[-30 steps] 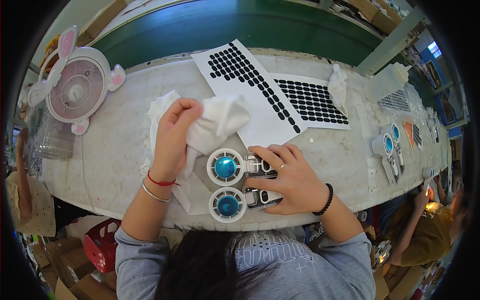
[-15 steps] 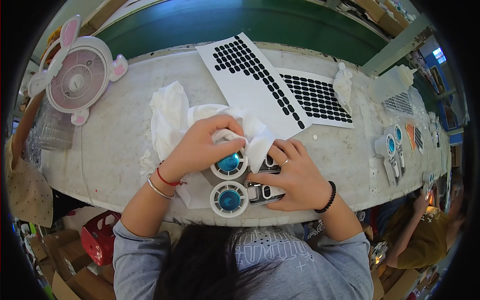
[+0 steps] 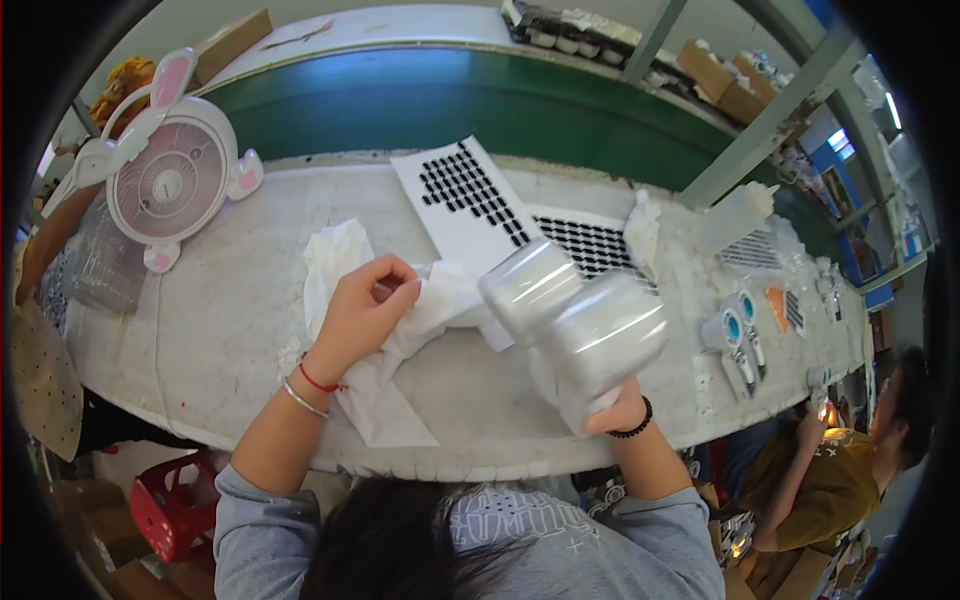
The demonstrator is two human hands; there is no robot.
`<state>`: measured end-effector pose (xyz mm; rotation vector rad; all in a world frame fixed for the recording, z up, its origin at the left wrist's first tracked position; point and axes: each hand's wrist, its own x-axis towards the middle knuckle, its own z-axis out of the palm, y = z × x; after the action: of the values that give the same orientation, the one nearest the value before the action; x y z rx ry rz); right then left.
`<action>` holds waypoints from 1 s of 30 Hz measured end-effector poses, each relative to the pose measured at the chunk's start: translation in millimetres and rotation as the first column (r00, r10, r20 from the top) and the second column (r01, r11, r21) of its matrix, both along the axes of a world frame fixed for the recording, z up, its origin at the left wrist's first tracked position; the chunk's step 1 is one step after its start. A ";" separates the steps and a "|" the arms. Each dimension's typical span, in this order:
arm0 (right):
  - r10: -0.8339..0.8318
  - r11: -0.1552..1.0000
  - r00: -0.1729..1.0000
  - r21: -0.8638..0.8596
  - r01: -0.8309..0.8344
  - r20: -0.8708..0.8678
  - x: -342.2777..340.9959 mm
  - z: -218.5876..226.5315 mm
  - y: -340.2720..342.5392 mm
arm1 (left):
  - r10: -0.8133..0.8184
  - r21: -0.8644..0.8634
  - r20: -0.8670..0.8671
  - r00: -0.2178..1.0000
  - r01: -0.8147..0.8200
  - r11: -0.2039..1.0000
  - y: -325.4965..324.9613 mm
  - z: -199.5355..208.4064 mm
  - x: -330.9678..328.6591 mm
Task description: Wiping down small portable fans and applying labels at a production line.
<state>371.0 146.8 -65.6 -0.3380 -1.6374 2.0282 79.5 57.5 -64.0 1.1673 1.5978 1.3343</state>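
My right hand [image 3: 618, 408] is raised over the front of the table, its fingers closed round the lower end of a silver-grey twin-cupped piece [image 3: 605, 335]. The piece is tilted, smeared by motion, and its rounded shiny side shows. My left hand [image 3: 362, 312] has its thumb and fingers curled into a pinch over a crumpled white cloth [image 3: 440, 305]. Whatever is between those fingertips, I cannot make out. The cloth spreads loosely on the table beneath and beside that hand.
Sheets of black oval stickers [image 3: 470, 205] lie beyond the cloth. A pink-and-white rabbit-eared fan [image 3: 165, 185] stands at the left. Blue-centred devices [image 3: 735, 325] lie at the right, near a squeeze bottle [image 3: 740, 215]. Another person [image 3: 820, 480] sits at the far right; a red stool [image 3: 175, 510] is lower left.
The pair of blue-centred devices has left the tabletop; my right hand has lifted and turned over the silver-grey twin piece. My left hand has drawn back leftward. The view has shifted.
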 end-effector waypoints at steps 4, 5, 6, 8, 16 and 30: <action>-0.056 0.942 0.974 -0.334 -0.020 -0.218 -13.0 0.9 1.4 | 0.031 0.005 -0.092 0.995 -0.031 1.000 -4.6 1.4 -0.7; -0.046 0.958 0.966 -0.284 -0.029 -0.255 -17.2 -2.4 5.9 | 0.043 0.037 -0.054 0.998 -0.041 0.998 -5.2 -2.4 -2.1; -0.049 0.962 0.965 -0.272 -0.024 -0.257 -18.7 -2.5 8.6 | 0.038 0.050 -0.056 0.998 -0.035 0.998 -4.7 -5.2 -2.2; -0.079 0.934 0.956 -0.355 -0.028 -0.282 -20.7 -1.9 12.0 | 0.052 0.169 -0.268 0.962 -0.007 0.986 -3.9 -2.3 0.5; -0.025 0.902 0.990 -0.430 -0.039 -0.142 -23.9 1.6 0.3 | -0.228 0.334 -0.259 0.939 0.308 0.891 -20.3 18.3 65.9; 0.084 0.905 0.996 -0.414 -0.092 -0.038 -37.2 -1.6 -9.1 | -0.365 0.102 0.336 0.868 0.352 0.930 -7.8 -12.4 74.3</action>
<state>333.7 137.7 -67.2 -0.3955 -1.2129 2.4385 153.9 49.8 -76.4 1.1088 1.0436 1.2433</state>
